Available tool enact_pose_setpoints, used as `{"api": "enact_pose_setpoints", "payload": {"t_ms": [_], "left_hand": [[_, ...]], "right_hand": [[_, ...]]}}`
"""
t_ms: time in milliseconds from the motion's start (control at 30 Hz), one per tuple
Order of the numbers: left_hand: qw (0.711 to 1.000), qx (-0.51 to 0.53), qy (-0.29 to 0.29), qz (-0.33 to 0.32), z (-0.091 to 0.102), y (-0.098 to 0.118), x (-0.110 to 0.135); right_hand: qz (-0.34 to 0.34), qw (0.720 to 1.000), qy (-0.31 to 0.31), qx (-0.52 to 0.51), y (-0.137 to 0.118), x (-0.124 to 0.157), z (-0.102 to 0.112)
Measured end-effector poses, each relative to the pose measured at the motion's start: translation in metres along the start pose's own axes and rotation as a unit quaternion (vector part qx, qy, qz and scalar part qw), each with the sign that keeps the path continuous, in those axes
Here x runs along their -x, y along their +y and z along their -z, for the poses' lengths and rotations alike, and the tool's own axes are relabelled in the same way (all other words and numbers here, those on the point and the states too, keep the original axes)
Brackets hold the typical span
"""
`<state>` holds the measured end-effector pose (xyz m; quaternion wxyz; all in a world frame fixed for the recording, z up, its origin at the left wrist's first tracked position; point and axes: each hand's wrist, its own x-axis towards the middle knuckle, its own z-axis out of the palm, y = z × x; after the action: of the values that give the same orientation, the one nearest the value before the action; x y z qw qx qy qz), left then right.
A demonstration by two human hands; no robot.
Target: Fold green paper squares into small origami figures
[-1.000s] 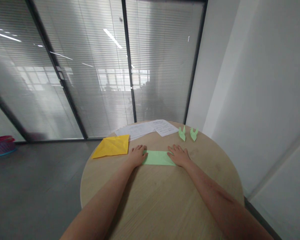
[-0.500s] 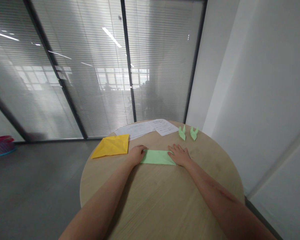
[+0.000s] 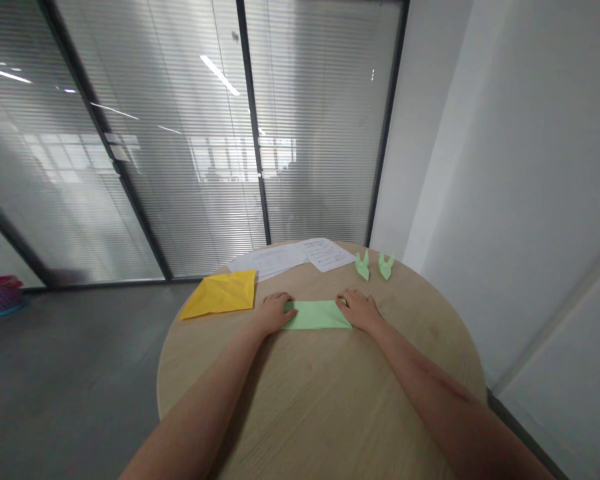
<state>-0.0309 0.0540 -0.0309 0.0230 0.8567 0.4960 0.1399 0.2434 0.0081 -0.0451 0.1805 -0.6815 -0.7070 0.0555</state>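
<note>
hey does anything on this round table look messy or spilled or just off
Nothing looks spilled. The white printed sheets at the far edge of the table lie askew, overlapping at different angles, and the yellow paper looks creased. The green paper lies fairly straight.

We see soft, muted light on the desk (image 3: 330, 400). Behind it, the glass partition (image 3: 325, 193) is brightest, with pale window-shaped patches and thin white streaks of glare. Left of the desk, the floor (image 3: 95, 373) is dim grey; right of it, the wall (image 3: 535, 200) is paler. A soft shadow lies beside the left forearm (image 3: 205, 400). We find the green paper (image 3: 320, 315) evenly lit, print on the desk's far sheets (image 3: 325, 255) too blurred to read, and wide-angle stretch towards the margins.
</note>
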Motion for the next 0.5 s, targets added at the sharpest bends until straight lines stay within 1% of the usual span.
{"api": "enact_pose_setpoints", "payload": {"t_ms": [167, 400, 500], "left_hand": [[1.000, 0.024, 0.015, 0.009, -0.001, -0.001, 0.000], [0.999, 0.036, 0.018, 0.005, 0.000, -0.001, 0.000], [0.998, 0.053, 0.020, 0.008, -0.003, -0.002, -0.001]], "right_hand": [[-0.012, 0.999, 0.030, -0.024, 0.003, -0.003, -0.003], [-0.018, 0.998, 0.045, -0.028, 0.009, -0.007, -0.009], [-0.029, 0.996, 0.061, -0.065, 0.015, -0.011, -0.012]]}}
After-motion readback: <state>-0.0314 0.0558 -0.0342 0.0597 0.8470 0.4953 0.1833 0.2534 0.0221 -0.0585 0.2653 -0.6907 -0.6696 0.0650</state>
